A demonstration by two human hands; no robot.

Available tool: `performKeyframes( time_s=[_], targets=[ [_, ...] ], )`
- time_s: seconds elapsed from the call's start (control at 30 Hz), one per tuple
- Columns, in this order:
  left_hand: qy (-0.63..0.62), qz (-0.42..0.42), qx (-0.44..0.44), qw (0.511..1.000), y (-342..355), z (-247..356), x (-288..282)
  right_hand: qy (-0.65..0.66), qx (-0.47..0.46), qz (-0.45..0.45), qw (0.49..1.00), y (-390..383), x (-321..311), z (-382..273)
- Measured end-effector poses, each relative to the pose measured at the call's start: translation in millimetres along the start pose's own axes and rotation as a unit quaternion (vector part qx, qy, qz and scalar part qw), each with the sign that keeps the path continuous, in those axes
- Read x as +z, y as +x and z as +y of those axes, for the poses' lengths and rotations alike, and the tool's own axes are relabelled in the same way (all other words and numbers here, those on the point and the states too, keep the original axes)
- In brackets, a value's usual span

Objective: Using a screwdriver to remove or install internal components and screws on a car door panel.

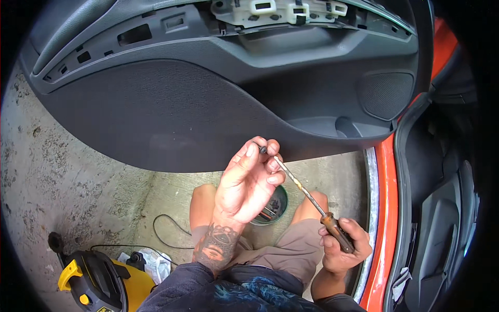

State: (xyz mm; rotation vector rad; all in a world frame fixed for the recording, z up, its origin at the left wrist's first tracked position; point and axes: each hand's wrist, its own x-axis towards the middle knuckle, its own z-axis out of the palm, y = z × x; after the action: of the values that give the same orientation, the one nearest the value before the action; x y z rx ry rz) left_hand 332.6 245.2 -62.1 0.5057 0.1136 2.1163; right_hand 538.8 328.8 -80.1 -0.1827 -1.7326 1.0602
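My left hand [243, 190] is raised palm-up in front of the car door panel [171, 114], its thumb and fingertips pinching a small black screw [263, 150]. My right hand [347, 245] is wrapped round the brown handle of a screwdriver [306, 193]. The screwdriver's long, worn shaft slants up and left, and its tip ends close beside the left fingers, just below the screw. Whether the tip touches a finger cannot be made out. The dark door panel has a storage pocket, a round-cornered speaker grille [387, 94] and open slots along its upper trim.
Between my knees stands a round bowl [280, 214] with tools in it. A yellow and black vacuum cleaner [104, 281] sits on the concrete floor at lower left, beside a white plastic bag [156, 265] and a black cable [156, 229]. The red door sill [382, 208] runs along the right.
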Motion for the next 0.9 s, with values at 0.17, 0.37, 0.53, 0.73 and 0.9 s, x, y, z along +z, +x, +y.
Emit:
performKeyframes(
  time_s=[0.17,0.37,0.53,0.73,0.9],
  targets=[
    [-0.001,0.006,-0.02,1.0,0,-1,-4,0.005,-0.015,-0.01,1.0,0,4,6],
    [0.002,-0.019,-0.028,0.999,-1,-1,-5,0.023,0.011,-0.003,1.0,-2,6,9],
    [0.064,0.018,0.001,0.998,-2,0,0,-0.004,0.013,-0.002,1.0,0,2,6],
    [0.176,0.016,0.029,0.984,8,1,7,-0.117,-0.086,-0.016,0.989,-3,2,4],
    [0.15,0.0,0.029,0.988,16,-5,15,-0.089,-0.069,0.031,0.993,-15,18,6]
  ],
)
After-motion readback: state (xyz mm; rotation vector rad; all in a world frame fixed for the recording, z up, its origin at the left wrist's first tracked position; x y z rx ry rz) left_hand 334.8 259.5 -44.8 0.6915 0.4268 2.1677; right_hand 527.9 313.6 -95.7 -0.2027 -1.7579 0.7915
